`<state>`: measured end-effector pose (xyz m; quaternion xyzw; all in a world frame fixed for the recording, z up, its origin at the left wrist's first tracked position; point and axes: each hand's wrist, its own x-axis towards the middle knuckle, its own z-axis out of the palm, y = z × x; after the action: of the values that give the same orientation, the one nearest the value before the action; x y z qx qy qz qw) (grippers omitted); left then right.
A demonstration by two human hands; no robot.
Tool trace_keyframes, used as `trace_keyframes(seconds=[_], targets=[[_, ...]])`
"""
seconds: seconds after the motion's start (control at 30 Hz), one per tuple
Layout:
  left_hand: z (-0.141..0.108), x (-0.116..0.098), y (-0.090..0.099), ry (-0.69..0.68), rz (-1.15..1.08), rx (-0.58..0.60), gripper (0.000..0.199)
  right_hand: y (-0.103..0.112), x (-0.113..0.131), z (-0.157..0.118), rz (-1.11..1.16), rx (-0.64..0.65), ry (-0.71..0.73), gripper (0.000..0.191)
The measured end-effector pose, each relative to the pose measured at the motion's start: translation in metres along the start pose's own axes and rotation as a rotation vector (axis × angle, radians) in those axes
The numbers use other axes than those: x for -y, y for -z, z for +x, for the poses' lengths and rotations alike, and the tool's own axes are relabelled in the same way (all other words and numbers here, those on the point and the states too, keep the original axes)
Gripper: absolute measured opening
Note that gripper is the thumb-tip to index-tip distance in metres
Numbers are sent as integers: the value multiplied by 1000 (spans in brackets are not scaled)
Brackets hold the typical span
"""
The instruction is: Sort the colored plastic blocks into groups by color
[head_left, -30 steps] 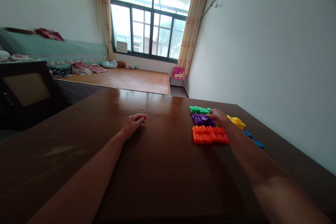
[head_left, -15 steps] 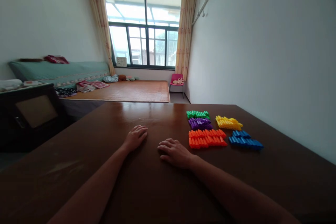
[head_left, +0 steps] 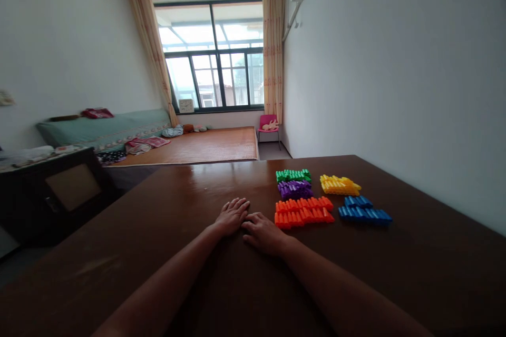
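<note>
My left hand (head_left: 231, 216) lies flat on the dark brown table (head_left: 190, 205), fingers stretched out and holding nothing. Just to its right, my right hand (head_left: 261, 233) rests on the tabletop with its fingers extended and a little bent, also without anything in it. The two hands are almost touching. Nearest the right hand are rows of orange plastic pieces (head_left: 303, 211). Behind these sit purple pieces (head_left: 294, 189) and green pieces (head_left: 293, 175). Yellow pieces (head_left: 340, 185) and blue pieces (head_left: 364, 210) form two more groups farther right.
A white wall (head_left: 379, 73) runs along the table's right side. Beyond the far edge are a bed (head_left: 213, 145) and a pink chair (head_left: 268, 124) with a soft toy. A dark cabinet (head_left: 73, 187) stands at the left.
My left hand has moved right across the table, close beside my right hand. My right hand stays in about the same place. The camera view has tilted up slightly.
</note>
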<state>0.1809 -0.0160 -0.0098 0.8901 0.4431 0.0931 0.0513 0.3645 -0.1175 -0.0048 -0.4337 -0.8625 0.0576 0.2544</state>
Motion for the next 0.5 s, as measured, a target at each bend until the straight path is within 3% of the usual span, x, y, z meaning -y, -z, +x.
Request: trace_keyframes(seconds=[0.1, 0.27, 0.5], targets=[[15, -14, -6, -85, -30, -46, 47, 3, -4, -2, -16, -28, -42, 33], [18, -3, -4, -185, -149, -119, 39, 2, 2, -1, -62, -25, -57, 28], [17, -10, 3, -149, -210, -160, 34, 2, 15, 0, -73, 2, -54, 29]])
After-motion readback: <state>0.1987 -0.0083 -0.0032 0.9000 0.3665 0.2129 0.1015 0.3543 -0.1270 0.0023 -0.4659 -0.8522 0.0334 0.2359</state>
